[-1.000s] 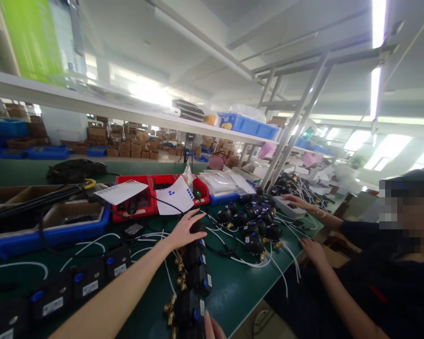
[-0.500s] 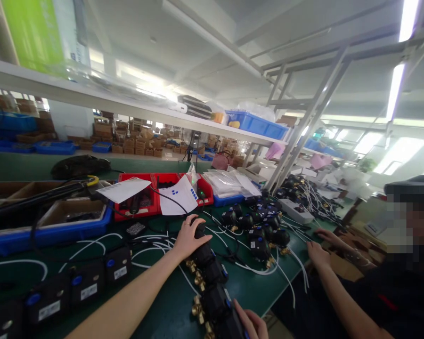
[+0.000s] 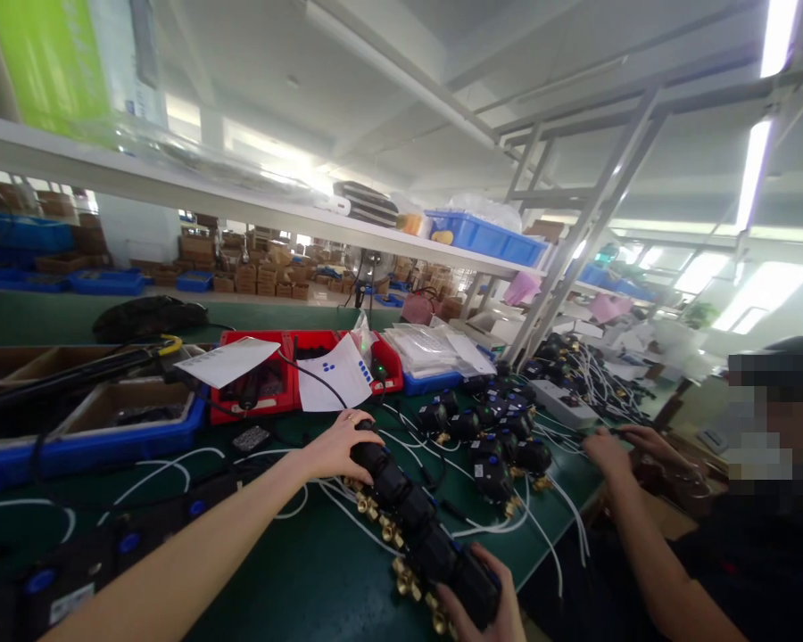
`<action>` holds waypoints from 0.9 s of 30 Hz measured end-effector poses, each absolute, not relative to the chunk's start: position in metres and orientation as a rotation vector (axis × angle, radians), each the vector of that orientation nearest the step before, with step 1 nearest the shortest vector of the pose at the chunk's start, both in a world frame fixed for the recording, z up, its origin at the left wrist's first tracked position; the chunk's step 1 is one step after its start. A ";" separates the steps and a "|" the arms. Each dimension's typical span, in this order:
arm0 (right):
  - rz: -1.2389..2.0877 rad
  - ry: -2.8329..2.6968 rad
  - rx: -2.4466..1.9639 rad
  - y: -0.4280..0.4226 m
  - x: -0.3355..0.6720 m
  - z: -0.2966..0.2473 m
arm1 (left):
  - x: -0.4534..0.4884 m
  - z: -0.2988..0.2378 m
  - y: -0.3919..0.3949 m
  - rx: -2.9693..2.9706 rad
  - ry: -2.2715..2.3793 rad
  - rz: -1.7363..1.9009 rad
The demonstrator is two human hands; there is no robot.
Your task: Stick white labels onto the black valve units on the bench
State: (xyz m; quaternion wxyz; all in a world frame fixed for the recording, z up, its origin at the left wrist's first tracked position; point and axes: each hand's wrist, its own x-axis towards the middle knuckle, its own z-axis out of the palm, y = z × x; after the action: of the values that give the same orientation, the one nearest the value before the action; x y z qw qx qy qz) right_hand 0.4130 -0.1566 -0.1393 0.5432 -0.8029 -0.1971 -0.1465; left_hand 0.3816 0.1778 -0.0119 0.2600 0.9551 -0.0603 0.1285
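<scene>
A row of several black box-shaped units with brass fittings [image 3: 415, 508] runs slantwise across the green bench between my hands. My left hand [image 3: 344, 448] is closed around the far end of the row, thumb on the near side. My right hand [image 3: 488, 602] grips the near end, with its thumb by the brass fittings and its fingers on the outer side. White tubes [image 3: 354, 499] lie beside and partly beneath the row. To the left, partly hidden by my left forearm, stands another row of black units with blue round parts [image 3: 130, 544].
More black units [image 3: 495, 464] with white tubes lie to the right. Red bins [image 3: 260, 406] with papers and a blue-rimmed divided tray [image 3: 140, 437] stand behind. A co-worker's hands [image 3: 608, 450] are at the bench's right edge. A shelf [image 3: 274, 214] spans above.
The row of units has turned, its far end shifting left and its near end right. My right hand has come further into view around the near end. The co-worker's hands have moved slightly.
</scene>
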 end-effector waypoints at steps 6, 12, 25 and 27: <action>-0.288 -0.561 -2.050 -0.160 0.471 -0.102 | 0.374 -0.027 0.166 2.560 0.170 0.574; -0.315 -0.629 -2.179 -0.139 0.503 -0.084 | 0.369 -0.030 0.154 2.527 0.483 0.720; -0.306 -0.892 -2.503 -0.082 0.562 -0.040 | 0.372 -0.020 0.127 2.376 0.889 0.697; -0.298 -0.895 -2.502 -0.076 0.567 -0.033 | 0.375 -0.017 0.122 2.339 0.904 0.667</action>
State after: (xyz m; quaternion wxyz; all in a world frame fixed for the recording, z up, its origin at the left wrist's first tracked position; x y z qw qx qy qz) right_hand 0.5675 -0.0761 -0.0329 0.2319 -0.9103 -0.3255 -0.1082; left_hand 0.3754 0.1218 -0.0170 0.2700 0.8679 0.3356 0.2473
